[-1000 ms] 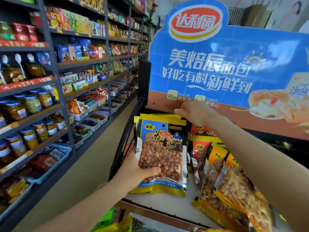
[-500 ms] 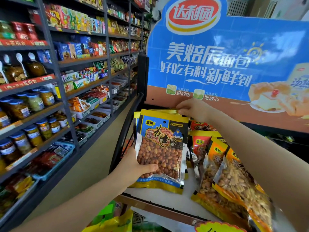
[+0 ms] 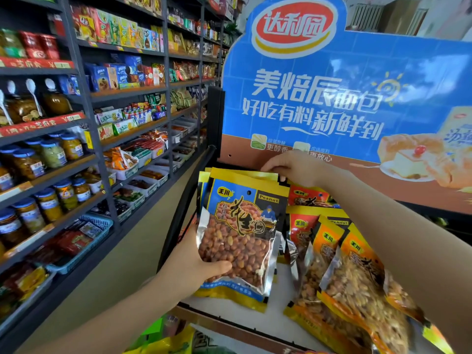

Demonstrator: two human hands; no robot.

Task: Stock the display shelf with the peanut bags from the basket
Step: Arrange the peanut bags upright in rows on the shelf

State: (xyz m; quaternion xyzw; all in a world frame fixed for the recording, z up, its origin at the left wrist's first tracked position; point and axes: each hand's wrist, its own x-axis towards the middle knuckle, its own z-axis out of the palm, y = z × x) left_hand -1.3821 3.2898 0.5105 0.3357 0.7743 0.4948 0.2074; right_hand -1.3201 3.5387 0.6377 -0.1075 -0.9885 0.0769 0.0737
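Below the blue bread sign (image 3: 332, 98), my left hand (image 3: 194, 264) grips the front peanut bag (image 3: 242, 233); my right hand (image 3: 288, 167) pinches the stack's top edge. Placing step; next, seat it upright on the white shelf (image 3: 229, 310).

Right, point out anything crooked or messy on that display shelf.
The orange bags on the right lean and overlap, slumped toward the shelf front, while the blue bags stand upright in a row. Nothing looks spilled or torn.

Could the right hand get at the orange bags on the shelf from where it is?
Probably yes. The right hand pinches the top of the blue peanut bags, and the orange bags lie just below its forearm with nothing over them. It would have to let go first.
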